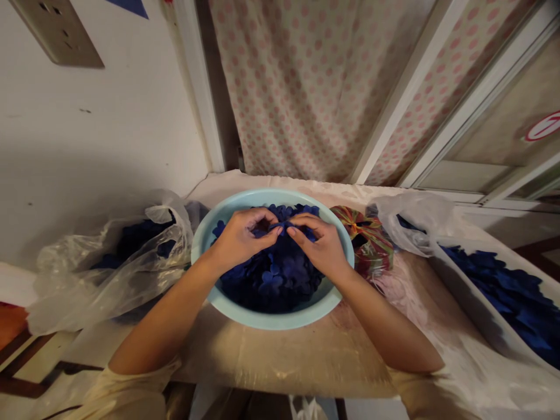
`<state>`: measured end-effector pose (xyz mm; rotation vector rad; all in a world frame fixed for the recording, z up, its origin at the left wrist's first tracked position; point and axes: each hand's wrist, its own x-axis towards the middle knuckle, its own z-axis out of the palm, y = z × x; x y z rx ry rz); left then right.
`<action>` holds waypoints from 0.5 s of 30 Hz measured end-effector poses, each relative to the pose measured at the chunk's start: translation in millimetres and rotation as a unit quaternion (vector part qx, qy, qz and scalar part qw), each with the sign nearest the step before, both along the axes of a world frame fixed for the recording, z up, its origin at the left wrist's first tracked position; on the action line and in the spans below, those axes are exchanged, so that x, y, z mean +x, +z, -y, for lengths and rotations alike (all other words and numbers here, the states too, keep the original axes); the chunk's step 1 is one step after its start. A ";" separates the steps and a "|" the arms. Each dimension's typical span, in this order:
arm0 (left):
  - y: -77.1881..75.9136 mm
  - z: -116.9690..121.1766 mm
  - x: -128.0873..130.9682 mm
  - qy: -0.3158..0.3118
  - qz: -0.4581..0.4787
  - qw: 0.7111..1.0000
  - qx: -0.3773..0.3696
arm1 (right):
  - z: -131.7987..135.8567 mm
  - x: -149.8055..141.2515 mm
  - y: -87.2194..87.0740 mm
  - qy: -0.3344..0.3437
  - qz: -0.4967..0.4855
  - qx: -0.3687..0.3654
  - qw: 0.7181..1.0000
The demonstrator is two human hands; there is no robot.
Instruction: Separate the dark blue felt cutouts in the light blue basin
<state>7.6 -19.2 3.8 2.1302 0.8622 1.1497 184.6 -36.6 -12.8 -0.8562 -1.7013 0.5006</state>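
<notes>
Pinching a dark blue fabric petal (280, 226) above the middle of a pale blue basin (271, 318), the left hand (245, 239) and right hand (317, 245) curl inward, their fingertips (277, 231) closing on it from 2 sides, so neither hand looks released. A heap of blue fabric petals (271, 280) fills the basin directly below the hands, and the basin's central place seems to let both arms work over it together. Left of the basin, a clear plastic bag (109, 274) slumps around more dark blue pieces. Right of it, a red-and-green patterned cloth (370, 245) lies just beside the rim, with a second clear plastic bag (413, 221) next to that and a long white tray (472, 309) of blue petals farther right, probably kept within reach. Beneath the basin spreads a creased tan table cover (284, 361); beyond it hang a pink-dotted curtain (306, 87) and, left of that, a white wall (109, 128).
</notes>
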 end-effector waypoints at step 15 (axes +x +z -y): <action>6.4 5.5 0.4 -0.057 -0.046 0.997 0.000 | 0.3 -0.9 -3.0 0.017 0.017 0.048 0.999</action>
